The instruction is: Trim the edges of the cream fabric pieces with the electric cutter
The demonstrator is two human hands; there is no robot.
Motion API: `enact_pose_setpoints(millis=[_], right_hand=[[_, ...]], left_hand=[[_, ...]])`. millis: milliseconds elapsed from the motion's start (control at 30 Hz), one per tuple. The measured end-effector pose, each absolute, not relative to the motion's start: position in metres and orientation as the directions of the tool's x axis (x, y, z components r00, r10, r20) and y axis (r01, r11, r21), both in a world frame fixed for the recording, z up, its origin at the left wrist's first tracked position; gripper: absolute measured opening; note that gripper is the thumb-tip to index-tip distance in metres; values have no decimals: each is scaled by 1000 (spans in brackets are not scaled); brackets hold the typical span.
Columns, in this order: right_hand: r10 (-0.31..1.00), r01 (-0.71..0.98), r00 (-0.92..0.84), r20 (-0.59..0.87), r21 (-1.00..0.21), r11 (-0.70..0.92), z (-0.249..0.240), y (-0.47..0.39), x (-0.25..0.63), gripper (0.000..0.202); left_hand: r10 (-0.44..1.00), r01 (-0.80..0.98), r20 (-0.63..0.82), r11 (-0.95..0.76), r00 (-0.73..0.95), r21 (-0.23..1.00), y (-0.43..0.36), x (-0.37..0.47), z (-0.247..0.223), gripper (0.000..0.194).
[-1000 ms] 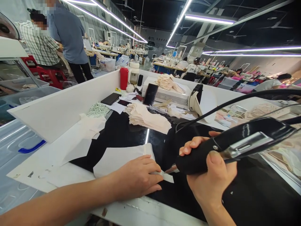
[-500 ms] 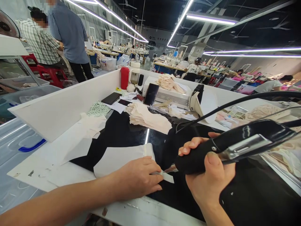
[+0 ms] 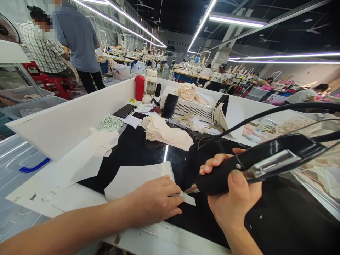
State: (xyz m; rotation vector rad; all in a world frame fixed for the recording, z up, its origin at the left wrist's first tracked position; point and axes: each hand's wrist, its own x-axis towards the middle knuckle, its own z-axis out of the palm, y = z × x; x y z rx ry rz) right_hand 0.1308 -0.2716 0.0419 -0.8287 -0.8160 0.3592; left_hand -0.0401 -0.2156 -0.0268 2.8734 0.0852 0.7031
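Near the front edge of the bench (image 3: pixel 159 237), the left hand (image 3: pixel 159 200) is pressing on a white sheet (image 3: pixel 132 177) lying on a black surface (image 3: pixel 292 216), its fingers slightly spread, though whether they are pinching the sheet I cannot tell. To its right, the right hand (image 3: pixel 237 191) is gripping a black handheld tool (image 3: pixel 281 148), its fingers wrapping closely round the body, and the metal tip (image 3: pixel 192 188) is pointing at a narrow white strip (image 3: pixel 189 199) just beside the left hand. Beyond them, stacked cream fabric pieces (image 3: pixel 167 134) are lying near a phone (image 3: pixel 170 106)
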Motion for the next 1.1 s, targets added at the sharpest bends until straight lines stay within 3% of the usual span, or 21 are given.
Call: enact_pose_setpoints(millis=[1100], right_hand=[[540,85,666,514,-772,630,38,-277,139,41]], left_hand=[[137,40,446,-974,884,222,-213,-42,-34,14]])
